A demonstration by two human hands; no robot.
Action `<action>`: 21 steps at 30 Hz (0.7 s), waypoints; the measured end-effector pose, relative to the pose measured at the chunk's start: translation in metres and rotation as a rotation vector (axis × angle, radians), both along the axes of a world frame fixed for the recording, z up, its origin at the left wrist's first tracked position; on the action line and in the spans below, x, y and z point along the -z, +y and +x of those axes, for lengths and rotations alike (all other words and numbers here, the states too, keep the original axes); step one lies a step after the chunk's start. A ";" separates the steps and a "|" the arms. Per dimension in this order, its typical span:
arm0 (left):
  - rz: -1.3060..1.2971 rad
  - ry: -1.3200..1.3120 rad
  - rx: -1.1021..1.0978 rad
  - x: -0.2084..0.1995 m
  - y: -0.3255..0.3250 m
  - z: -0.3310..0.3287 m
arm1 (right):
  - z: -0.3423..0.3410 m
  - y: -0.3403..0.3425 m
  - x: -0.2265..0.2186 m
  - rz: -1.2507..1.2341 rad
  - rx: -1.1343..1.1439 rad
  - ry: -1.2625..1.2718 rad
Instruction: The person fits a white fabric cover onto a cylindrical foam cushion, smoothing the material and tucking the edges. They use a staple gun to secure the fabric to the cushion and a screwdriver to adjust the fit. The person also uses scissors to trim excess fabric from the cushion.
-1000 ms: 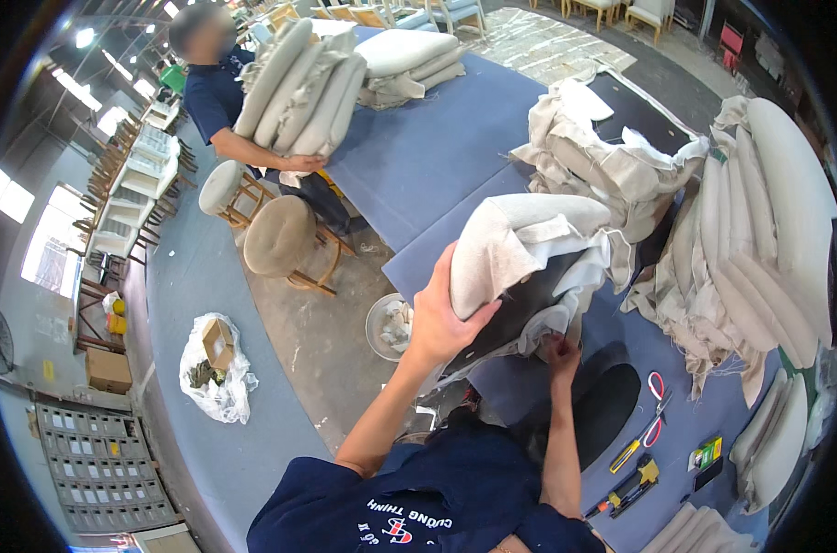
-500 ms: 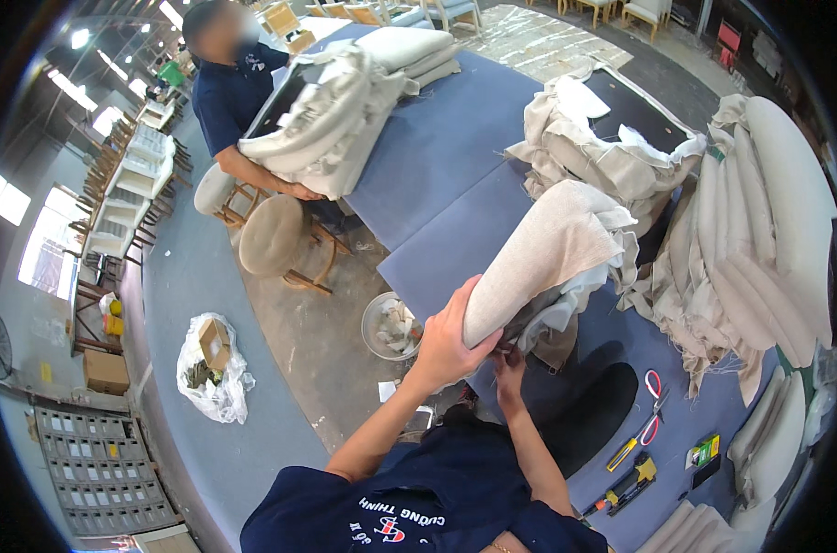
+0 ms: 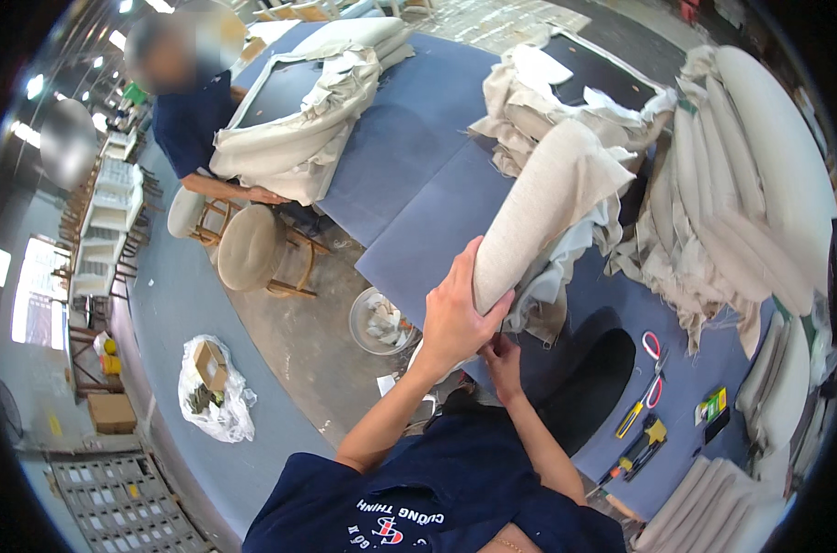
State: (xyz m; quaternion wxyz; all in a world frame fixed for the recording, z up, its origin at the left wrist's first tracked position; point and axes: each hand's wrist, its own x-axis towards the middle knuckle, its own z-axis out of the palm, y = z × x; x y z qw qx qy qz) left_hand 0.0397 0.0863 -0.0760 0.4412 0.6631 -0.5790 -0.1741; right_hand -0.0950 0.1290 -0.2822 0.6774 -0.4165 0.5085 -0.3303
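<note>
**Left hand (image 3: pixel 460 313) clasps a pale cushion (image 3: pixel 540 207) over the blue counter (image 3: pixel 427 217)**

At left, a white plastic bag (image 3: pixel 237 419) lies on the floor with a piece of cardboard (image 3: pixel 210 367) in it. Next come two round padded stools (image 3: pixel 252 249); behind them a co-worker (image 3: pixel 194 129) has a hand low against a stack of pale covers (image 3: pixel 285 152). A basin (image 3: pixel 374 345) of scraps stands on the floor beside the counter.

In the middle, the cushion tilts up toward the right, raised above the counter. The left hand's grip is closed round its lower left end. The right hand (image 3: pixel 503 369) is just below, fingers curled; whether its grip has hold of anything, I cannot tell. White fabric (image 3: pixel 579 244) hangs along the cushion's right side.

Farther right on the counter are a black rounded piece (image 3: pixel 595 376), a yellow-handled tool (image 3: pixel 631 417), a black-and-yellow tool (image 3: pixel 641 452), red-and-white-handled scissors (image 3: pixel 656 373) and a small green-and-yellow box (image 3: pixel 710 405). At far right, more pale cushions (image 3: pixel 741 157) stand packed side by side.
</note>
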 end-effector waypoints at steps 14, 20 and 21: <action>-0.018 0.065 0.019 0.017 -0.008 0.000 | -0.042 -0.033 0.025 0.093 0.319 -0.037; -0.008 0.037 -0.014 0.017 -0.009 0.007 | -0.055 -0.045 0.039 0.204 0.431 -0.040; -0.017 0.036 -0.012 0.018 -0.008 0.009 | -0.057 -0.049 0.046 0.206 0.448 -0.030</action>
